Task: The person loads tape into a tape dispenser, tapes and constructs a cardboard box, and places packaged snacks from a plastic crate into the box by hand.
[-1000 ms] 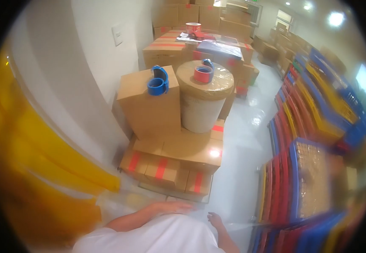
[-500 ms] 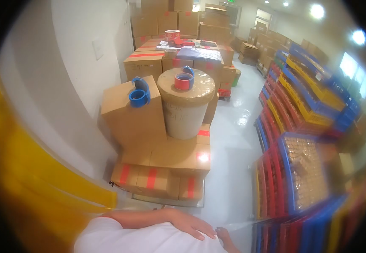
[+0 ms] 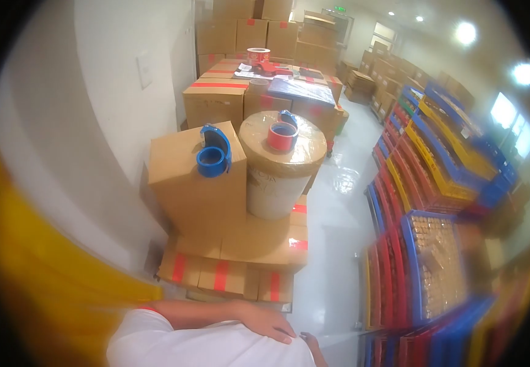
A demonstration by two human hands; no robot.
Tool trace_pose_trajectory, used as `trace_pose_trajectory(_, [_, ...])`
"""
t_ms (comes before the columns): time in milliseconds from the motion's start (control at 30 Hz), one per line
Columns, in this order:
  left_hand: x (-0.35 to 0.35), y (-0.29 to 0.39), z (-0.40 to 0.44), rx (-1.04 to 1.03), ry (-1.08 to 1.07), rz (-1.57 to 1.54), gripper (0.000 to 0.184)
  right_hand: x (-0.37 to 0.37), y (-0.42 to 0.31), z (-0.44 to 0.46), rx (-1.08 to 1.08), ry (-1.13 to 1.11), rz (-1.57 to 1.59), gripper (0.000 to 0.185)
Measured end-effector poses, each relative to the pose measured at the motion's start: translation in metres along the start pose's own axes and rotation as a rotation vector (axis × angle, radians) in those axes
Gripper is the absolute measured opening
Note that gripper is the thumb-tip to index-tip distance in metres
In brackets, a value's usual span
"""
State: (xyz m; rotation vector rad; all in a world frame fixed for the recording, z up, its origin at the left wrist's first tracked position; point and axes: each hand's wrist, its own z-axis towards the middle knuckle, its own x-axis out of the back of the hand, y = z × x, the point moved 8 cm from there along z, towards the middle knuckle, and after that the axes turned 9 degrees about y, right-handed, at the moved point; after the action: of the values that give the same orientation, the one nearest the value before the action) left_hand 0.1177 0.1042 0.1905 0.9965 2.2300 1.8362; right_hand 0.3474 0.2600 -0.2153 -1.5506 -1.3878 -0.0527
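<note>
My left hand (image 3: 268,322) lies flat across the front of my white shirt (image 3: 216,345), fingers stretched out and holding nothing visible. Beside it at the bottom edge, only part of my right hand (image 3: 311,346) shows; its fingers are mostly hidden. Ahead, stacked cardboard boxes (image 3: 259,241) with red tape stand on a low base. A tall carton (image 3: 195,199) on them bears a blue tape dispenser (image 3: 212,160). Next to it, a white bucket (image 3: 274,192) with a brown-taped lid carries a red roll of tape (image 3: 281,136) in a blue dispenser. Neither hand touches these.
A pale wall (image 3: 115,116) and a yellow surface (image 3: 39,263) run along the left. On the right stand stacked red, yellow and blue crates (image 3: 436,147), one holding packed goods. A grey floor aisle (image 3: 335,244) passes between; more cartons (image 3: 219,98) stand behind.
The view has shifted, so the boxes, bucket and tape dispensers appear slightly lower and farther right. My left hand stays on my shirt and appears a little farther left.
</note>
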Motion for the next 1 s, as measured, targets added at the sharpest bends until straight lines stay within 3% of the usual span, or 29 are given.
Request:
trace_pose_trajectory(100, [0.022, 0.009, -0.024, -0.036, 0.053, 0.026, 0.064, 0.007, -0.04, 0.0, 0.124, 0.034, -0.126, 0.046])
trace_pose_trajectory(167, [0.08, 0.02, -0.06, 0.081, 0.448, 0.239, 0.059, 0.006, -0.041, 0.004, 0.116, 0.046, -0.154, 0.046])
trace_pose_trajectory(267, [0.184, 0.073, -0.145, -0.149, 1.185, 0.799, 0.061, 0.006, -0.046, -0.001, 0.083, 0.038, -0.155, 0.046])
trace_pose_trajectory(333, [0.227, 0.103, -0.207, -0.127, 1.673, 1.134, 0.068, 0.004, -0.043, 0.004, 0.056, 0.034, -0.127, 0.046])
trace_pose_trajectory(400, [0.26, 0.094, -0.235, 0.055, 1.847, 1.188, 0.067, -0.011, -0.011, 0.012, 0.04, 0.024, -0.238, 0.046])
trace_pose_trajectory(433, [0.271, 0.088, -0.239, 0.047, 1.842, 1.187, 0.067, -0.015, -0.007, 0.011, 0.035, 0.028, -0.233, 0.046])
trace_pose_trajectory(500, [0.298, 0.059, -0.244, 0.313, 1.795, 1.131, 0.066, -0.021, -0.002, 0.008, 0.048, 0.045, -0.246, 0.047])
trace_pose_trajectory(600, [0.315, 0.034, -0.236, 0.371, 1.697, 1.227, 0.054, -0.027, 0.0, -0.001, 0.029, 0.066, -0.187, 0.047])
trace_pose_trajectory(733, [0.323, 0.003, -0.241, 0.343, 1.777, 1.142, 0.04, -0.022, -0.024, -0.029, -0.047, 0.073, -0.19, 0.047])
trace_pose_trajectory(800, [0.319, 0.011, -0.257, 0.255, 1.947, 1.098, 0.028, -0.015, -0.027, -0.038, -0.028, 0.123, -0.097, 0.047])
trace_pose_trajectory(933, [0.286, 0.052, -0.268, 0.096, 2.13, 1.009, 0.029, -0.021, -0.005, -0.026, -0.062, 0.14, -0.031, 0.044])
trace_pose_trajectory(1000, [0.263, 0.068, -0.248, -0.016, 2.107, 1.141, 0.03, -0.007, -0.021, -0.018, -0.177, 0.086, 0.432, 0.041])
